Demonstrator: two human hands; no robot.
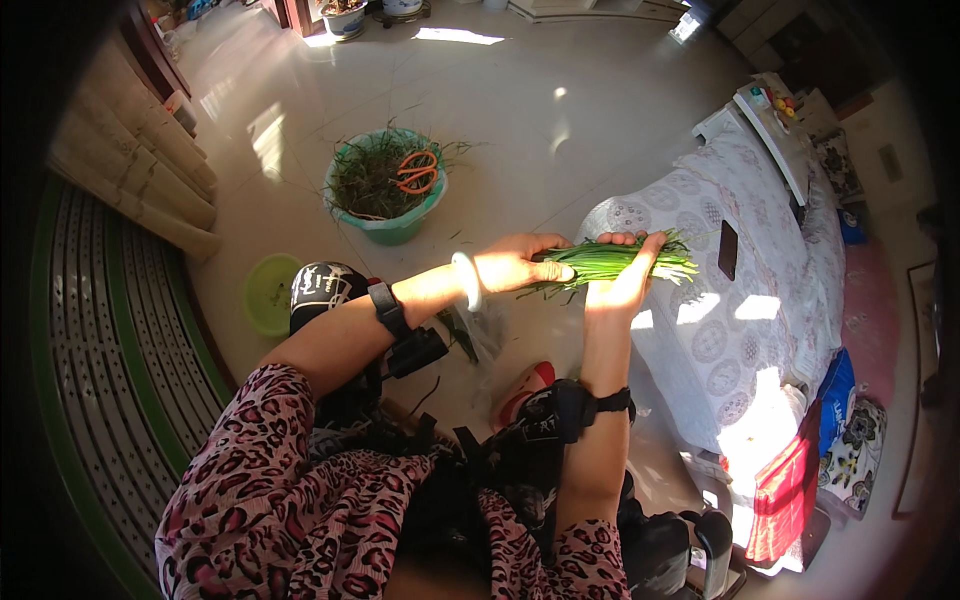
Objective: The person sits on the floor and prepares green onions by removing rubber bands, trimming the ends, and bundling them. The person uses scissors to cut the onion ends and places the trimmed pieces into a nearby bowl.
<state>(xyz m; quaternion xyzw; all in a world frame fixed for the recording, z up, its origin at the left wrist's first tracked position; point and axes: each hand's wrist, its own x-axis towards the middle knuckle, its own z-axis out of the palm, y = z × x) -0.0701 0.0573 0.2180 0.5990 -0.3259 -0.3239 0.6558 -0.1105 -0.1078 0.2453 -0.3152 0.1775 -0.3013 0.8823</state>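
A bundle of long green leafy stalks [607, 260], perhaps garlic chives, lies sideways between my hands, its cut-looking ends pointing right. My left hand [525, 262], with a pale bangle at its wrist, grips the left part of the bundle, thumb on top. My right hand [630, 262] holds it nearer the right end, fingers curled round from beneath. Beyond my hands a green basin [394, 231] stands on the floor, heaped with dark green plant scraps [364, 180]. Orange-handled scissors [418, 172] rest on that heap. Below my left wrist are a clear plastic bag [484, 330] and some green stalks [459, 336].
A lime-green bowl [262, 292] sits on the floor at left, beside a slatted green-edged bench [120, 337]. At right, a patterned cloth [697, 300] covers a piece of furniture, with a dark phone [727, 250] on it. Potted plants [343, 19] stand at the far side.
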